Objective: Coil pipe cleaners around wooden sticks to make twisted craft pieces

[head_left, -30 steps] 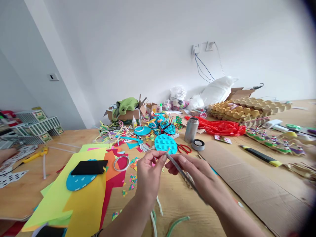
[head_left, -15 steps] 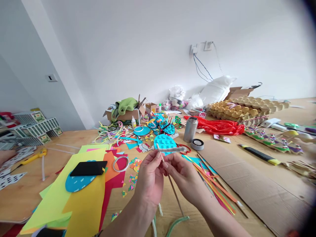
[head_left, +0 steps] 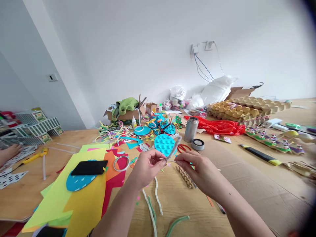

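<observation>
My left hand (head_left: 149, 168) pinches a fuzzy grey pipe cleaner (head_left: 175, 148), which slants up and right from the fingertips. A thin stick (head_left: 171, 161) spans the short gap between my hands, its left part at the left fingertips. Closed on the stick's other side are the thumb and fingers of my right hand (head_left: 198, 169). Below them on the table lie white pipe cleaners (head_left: 149, 210) and a curved green pipe cleaner (head_left: 175, 224). A knobbly beige strip (head_left: 185, 176) rests beside my right hand. Beyond my hands is a blue textured disc (head_left: 163, 144).
Coloured paper (head_left: 86, 200) with a black phone (head_left: 89, 168) spreads leftward. A metal bottle (head_left: 191, 129), tape roll (head_left: 197, 144) and red-handled scissors (head_left: 184, 148) stand ahead. Cardboard (head_left: 249, 177), a utility knife (head_left: 259, 154) and egg trays (head_left: 237, 108) occupy the right. Another person's hand (head_left: 10, 154) is far left.
My right hand has moved right, away from my left. The grey pipe cleaner has swung from nearly level to upward-slanting; the stick now lies nearly level between my hands.
</observation>
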Available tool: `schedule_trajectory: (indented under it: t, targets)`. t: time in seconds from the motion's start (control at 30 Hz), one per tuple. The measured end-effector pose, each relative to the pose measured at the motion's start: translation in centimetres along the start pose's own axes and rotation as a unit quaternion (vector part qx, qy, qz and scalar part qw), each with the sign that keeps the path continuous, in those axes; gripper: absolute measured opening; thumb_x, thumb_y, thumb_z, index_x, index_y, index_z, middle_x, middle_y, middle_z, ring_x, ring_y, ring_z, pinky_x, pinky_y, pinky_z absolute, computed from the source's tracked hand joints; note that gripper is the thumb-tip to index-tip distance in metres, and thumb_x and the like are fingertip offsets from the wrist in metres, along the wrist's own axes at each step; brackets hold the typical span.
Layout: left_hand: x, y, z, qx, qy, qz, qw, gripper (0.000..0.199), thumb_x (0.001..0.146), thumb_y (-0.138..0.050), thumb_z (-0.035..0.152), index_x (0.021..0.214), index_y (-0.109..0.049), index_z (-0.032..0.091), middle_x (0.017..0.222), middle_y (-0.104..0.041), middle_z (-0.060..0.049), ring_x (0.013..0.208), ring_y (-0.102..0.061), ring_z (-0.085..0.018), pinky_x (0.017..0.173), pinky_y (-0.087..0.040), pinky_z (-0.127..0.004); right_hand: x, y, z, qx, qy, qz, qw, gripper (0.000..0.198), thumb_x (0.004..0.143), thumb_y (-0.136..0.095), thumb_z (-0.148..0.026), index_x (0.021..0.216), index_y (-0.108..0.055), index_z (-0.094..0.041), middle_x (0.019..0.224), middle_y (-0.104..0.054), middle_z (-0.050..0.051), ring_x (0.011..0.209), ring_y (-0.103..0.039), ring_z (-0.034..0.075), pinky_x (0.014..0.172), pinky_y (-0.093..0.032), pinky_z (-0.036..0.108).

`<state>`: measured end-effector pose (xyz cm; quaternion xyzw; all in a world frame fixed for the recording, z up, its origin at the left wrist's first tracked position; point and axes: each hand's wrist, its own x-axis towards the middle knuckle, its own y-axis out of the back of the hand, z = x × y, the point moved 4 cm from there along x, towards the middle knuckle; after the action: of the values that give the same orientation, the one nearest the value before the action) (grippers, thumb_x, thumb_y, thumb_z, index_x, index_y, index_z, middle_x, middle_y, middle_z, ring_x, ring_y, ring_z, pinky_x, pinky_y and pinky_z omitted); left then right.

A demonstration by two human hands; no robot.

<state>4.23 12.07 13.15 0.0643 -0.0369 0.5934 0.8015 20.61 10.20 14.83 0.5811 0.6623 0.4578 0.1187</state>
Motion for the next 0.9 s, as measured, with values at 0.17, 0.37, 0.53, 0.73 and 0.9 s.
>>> schedule_trajectory:
  t: [0.17, 0.37, 0.53, 0.73, 0.9]
  targets:
    - [0.0, -0.1, 0.4, 0.189, -0.069, 0.01, 0.98, 0.01, 0.076, -0.058, 0.022, 0.077, -0.065, 0.015, 0.07, -0.064, -0.003, 0.065, -0.057, -0.013, 0.06, -0.042, -0.021, 0.1, -0.3, 0.0, -0.065, 0.028, 0.002, 0.997, 0.019, 0.086, -0.047, -0.019, 0.078, -0.064, -0.021, 0.074, -0.063, 0.004, 0.071, -0.057, 0.019, 0.063, -0.041, 0.028]
    - [0.0, -0.1, 0.3, 0.233, -0.108, 0.004, 0.967, 0.016, 0.078, -0.056, 0.022, 0.086, -0.069, 0.017, 0.074, -0.066, -0.003, 0.067, -0.057, -0.013, 0.062, -0.042, -0.021, 0.1, -0.4, 0.0, -0.077, 0.047, -0.004, 0.996, 0.019, 0.085, -0.048, -0.017, 0.077, -0.064, -0.021, 0.073, -0.063, 0.003, 0.071, -0.058, 0.018, 0.062, -0.041, 0.028]
    - [0.1, -0.3, 0.5, 0.235, -0.113, 0.001, 0.965, 0.016, 0.078, -0.058, 0.018, 0.086, -0.071, 0.018, 0.076, -0.067, -0.003, 0.069, -0.058, -0.014, 0.064, -0.042, -0.022, 0.0, -0.3, -0.1, -0.075, 0.051, 0.002, 0.996, 0.019, 0.085, -0.048, -0.017, 0.076, -0.065, -0.022, 0.072, -0.064, 0.003, 0.069, -0.059, 0.018, 0.06, -0.042, 0.027]
    - [-0.1, -0.5, 0.7, 0.264, -0.148, 0.024, 0.953, 0.019, 0.079, -0.055, 0.012, 0.082, -0.072, 0.02, 0.075, -0.067, -0.002, 0.07, -0.058, -0.014, 0.065, -0.041, -0.023, 0.0, -0.3, 0.0, -0.065, 0.039, 0.01, 0.997, 0.017, 0.085, -0.049, -0.019, 0.079, -0.064, -0.021, 0.076, -0.063, 0.004, 0.072, -0.059, 0.019, 0.063, -0.043, 0.03]
    - [-0.5, -0.9, 0.7, 0.284, -0.17, 0.028, 0.943, 0.023, 0.081, -0.051, 0.009, 0.085, -0.07, 0.021, 0.08, -0.066, -0.002, 0.075, -0.058, -0.015, 0.066, -0.04, -0.023, 0.0, -0.3, -1.2, -0.037, 0.048, 0.084, 0.995, 0.018, 0.077, -0.064, -0.032, 0.091, -0.063, -0.021, 0.092, -0.061, 0.007, 0.092, -0.054, 0.025, 0.075, -0.043, 0.036]
